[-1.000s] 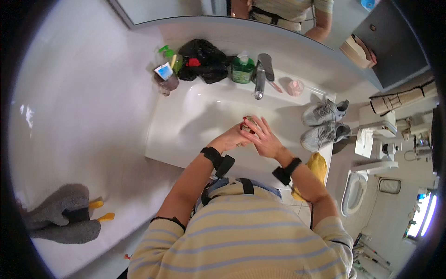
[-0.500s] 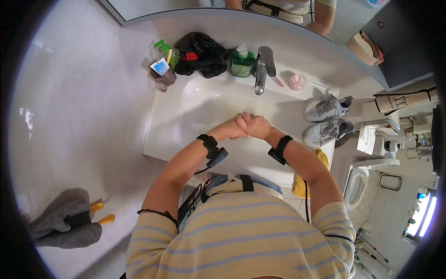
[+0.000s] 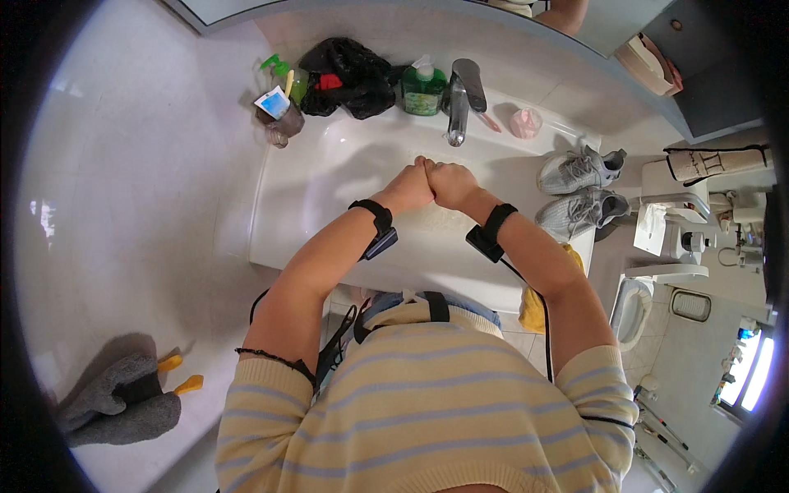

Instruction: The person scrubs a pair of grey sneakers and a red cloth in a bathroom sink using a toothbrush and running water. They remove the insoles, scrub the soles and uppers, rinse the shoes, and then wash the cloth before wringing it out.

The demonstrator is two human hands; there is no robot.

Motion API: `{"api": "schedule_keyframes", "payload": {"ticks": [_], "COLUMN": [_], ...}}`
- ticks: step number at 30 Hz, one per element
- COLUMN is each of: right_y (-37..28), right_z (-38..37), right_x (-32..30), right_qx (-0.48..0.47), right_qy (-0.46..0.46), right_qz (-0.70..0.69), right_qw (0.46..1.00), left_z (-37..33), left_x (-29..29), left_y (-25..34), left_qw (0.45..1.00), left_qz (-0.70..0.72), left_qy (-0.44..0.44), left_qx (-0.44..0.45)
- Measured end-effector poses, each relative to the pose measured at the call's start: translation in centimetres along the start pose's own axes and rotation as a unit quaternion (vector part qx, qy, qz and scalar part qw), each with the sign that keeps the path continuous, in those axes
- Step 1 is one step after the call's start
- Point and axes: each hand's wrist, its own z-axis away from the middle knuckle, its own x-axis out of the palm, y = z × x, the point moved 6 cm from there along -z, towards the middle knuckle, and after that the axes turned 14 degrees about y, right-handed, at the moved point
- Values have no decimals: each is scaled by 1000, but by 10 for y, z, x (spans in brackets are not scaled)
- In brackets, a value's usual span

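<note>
- Nearest to me, I am seeing a striped yellow shirt [image 3: 427, 411] filling the six o'clock part of the view, with both forearms reaching up from it toward twelve.
- I am noting a black wrist strap [image 3: 376, 220] on the left forearm and a second black strap [image 3: 493, 230] on the right one, each carrying a small dark unit.
- I am watching the left hand [image 3: 409, 186] and the right hand [image 3: 450, 182] pressing together over the white sink [image 3: 329, 177]; both are curled narrow, fingers folded against each other, and I cannot tell whether anything is lying between them.
- The hands are sitting just below the chrome tap [image 3: 459, 103], which is standing at twelve o'clock from them.
- At eleven o'clock from the hands, a green soap dispenser [image 3: 423, 86] is standing just beside the tap, and a black bag [image 3: 349, 78] is lying further left on the sink ledge.
- At ten o'clock, a clear cup [image 3: 283, 123] is holding small items near a green spray bottle [image 3: 283, 74].
- At one o'clock, a pink soap dish [image 3: 524, 123] is resting on the ledge.
- At three o'clock, two grey sneakers [image 3: 579, 191] are sitting on the sink's right edge.
- Far at eight o'clock, grey slippers [image 3: 115, 403] are lying on the floor.
</note>
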Motion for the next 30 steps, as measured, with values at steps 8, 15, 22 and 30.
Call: {"api": "schedule_keyframes", "payload": {"ticks": [8, 15, 22, 30], "right_y": [0, 7, 4, 34], "right_z": [1, -6, 8, 41], "right_x": [-1, -9, -35, -69], "right_qx": [20, 2, 37, 153], "right_qy": [-27, -61, 98, 186], "right_qz": [-87, -89, -52, -190], "right_qw": [996, 994, 993, 952], "left_z": [8, 2, -12, 17], "left_x": [-6, -12, -44, 14], "left_y": [0, 4, 21, 3], "left_qw": [994, 995, 997, 880], "left_qz": [90, 66, 54, 415], "left_qy": [11, 40, 37, -60], "left_qx": [-56, -65, -52, -224]}}
